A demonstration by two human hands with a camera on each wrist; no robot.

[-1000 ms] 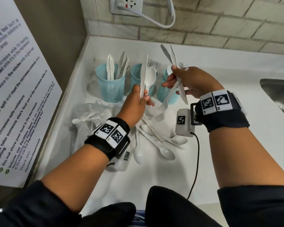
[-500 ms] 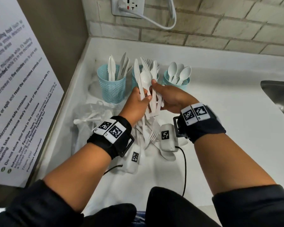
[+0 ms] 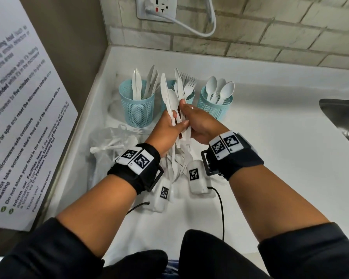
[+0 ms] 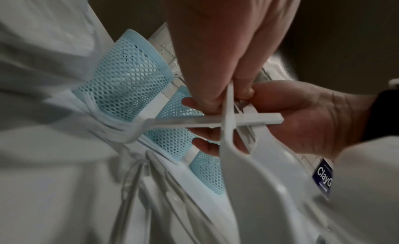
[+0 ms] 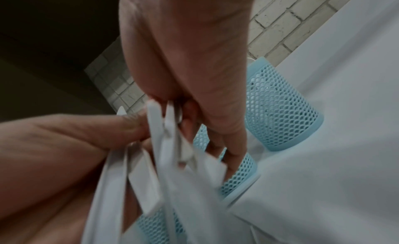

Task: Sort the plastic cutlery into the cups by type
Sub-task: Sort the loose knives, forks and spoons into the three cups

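Three blue mesh cups stand in a row on the white counter: the left cup (image 3: 137, 111) holds knives, the middle cup (image 3: 190, 95) forks, the right cup (image 3: 216, 107) spoons. In front of the middle cup my left hand (image 3: 167, 127) grips a bundle of white cutlery (image 3: 169, 97), with a knife and a spoon sticking up. My right hand (image 3: 197, 121) meets it and pinches handles in the same bundle. The left wrist view shows crossed handles (image 4: 228, 119) between the fingers of both hands. The right wrist view shows blurred handles (image 5: 168, 153) near the cups (image 5: 280, 111).
Loose cutlery (image 3: 175, 164) lies on the counter under my wrists. A clear plastic bag (image 3: 111, 141) with more pieces sits at the left by the wall with the poster (image 3: 18, 117). A steel sink (image 3: 343, 117) lies at the right. A wall socket with a cable (image 3: 157, 7) is behind the cups.
My right hand has come left from over the spoon cup and joined my left hand at the bundle. The spoon cup now shows uncovered. Both hands have drawn slightly closer to me.
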